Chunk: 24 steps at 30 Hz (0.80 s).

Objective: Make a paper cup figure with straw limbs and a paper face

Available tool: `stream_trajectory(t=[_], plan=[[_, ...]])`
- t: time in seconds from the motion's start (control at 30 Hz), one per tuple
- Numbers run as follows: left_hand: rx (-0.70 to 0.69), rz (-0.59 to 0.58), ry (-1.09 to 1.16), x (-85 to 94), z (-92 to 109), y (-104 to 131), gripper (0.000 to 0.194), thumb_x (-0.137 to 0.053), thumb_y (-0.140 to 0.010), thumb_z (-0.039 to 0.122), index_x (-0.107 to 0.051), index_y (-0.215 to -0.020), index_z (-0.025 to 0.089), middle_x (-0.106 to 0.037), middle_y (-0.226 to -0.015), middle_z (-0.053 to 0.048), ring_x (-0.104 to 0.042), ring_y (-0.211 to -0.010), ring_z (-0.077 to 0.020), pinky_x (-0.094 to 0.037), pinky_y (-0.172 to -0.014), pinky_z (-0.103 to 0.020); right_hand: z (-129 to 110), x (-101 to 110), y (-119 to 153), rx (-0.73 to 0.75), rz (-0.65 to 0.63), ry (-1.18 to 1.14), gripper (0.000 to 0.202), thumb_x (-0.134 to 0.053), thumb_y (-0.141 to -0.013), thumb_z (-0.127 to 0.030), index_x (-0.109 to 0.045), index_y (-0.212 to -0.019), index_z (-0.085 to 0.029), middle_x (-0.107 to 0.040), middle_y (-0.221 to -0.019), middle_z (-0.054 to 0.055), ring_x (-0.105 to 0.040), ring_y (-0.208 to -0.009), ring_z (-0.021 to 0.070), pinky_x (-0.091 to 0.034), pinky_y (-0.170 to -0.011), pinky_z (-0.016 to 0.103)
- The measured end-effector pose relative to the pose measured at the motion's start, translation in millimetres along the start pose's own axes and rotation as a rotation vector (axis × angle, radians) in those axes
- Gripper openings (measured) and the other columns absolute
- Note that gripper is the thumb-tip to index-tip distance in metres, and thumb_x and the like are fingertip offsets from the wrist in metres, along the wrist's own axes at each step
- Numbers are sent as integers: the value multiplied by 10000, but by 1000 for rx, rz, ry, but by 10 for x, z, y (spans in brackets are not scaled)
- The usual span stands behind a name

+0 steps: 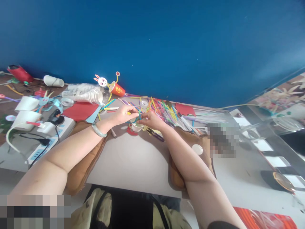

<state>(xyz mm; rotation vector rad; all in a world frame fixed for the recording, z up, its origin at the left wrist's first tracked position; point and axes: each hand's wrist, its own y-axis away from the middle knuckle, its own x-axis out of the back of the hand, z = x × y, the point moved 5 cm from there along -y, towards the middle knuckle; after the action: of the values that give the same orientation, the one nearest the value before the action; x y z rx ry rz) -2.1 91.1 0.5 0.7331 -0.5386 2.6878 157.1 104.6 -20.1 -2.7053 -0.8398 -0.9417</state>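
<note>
Over the desk, my left hand is closed in a pinch, a jade-coloured bangle round its wrist. Facing it, my right hand is also pinched, fingertips almost meeting the left ones. Between them shows a thin blue-green pipe cleaner, partly covered by the fingers. Just below sits a small white paper cup, with a red piece of paper beside it. Dark-handled scissors lie under my right wrist. Heaped behind the hands are many-coloured pipe cleaners.
A red cup with a rabbit face leans by the blue wall. Stacked paper cups and red paper lie left, near a power strip with cables. Brown cushions rest under both forearms. A white disc lies right.
</note>
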Motion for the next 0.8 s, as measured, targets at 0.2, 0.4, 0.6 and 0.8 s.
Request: stream_trajectory(t=[0.2, 0.4, 0.6, 0.8], plan=[[6, -2, 0, 10, 1, -14, 205, -650, -843, 347, -716, -835, 153, -744, -829, -50, -660, -804, -181, -489, -749, -290, -74, 86, 45, 3, -18, 55, 178, -716, -724, -332, -736, -784, -166, -691, -763, -2, -605, -758, 164, -418, -735, 282], [21, 23, 41, 33, 7, -5, 171, -693, -814, 323, -723, -834, 156, -764, -852, -59, -689, -808, -190, -520, -744, -287, -89, 169, 58, 11, 7, 43, 83, -709, -741, -216, -747, -801, -174, -771, -915, 52, -684, -903, 205, -462, -847, 309], [16, 13, 34, 38, 47, 5, 136, -686, -818, 287, -717, -833, 156, -761, -848, -54, -691, -809, -186, -520, -745, -281, -127, 200, 74, 69, -19, 50, 97, -682, -747, -169, -761, -804, -174, -785, -886, 50, -701, -866, 199, -489, -845, 299], [-17, -9, 17, 27, 42, -3, 139, -682, -823, 287, -712, -827, 152, -755, -822, -44, -679, -789, -181, -503, -736, -279, -118, 185, 69, 63, 11, 63, 85, -681, -760, -184, -762, -782, -170, -783, -894, 62, -701, -873, 203, -488, -849, 301]])
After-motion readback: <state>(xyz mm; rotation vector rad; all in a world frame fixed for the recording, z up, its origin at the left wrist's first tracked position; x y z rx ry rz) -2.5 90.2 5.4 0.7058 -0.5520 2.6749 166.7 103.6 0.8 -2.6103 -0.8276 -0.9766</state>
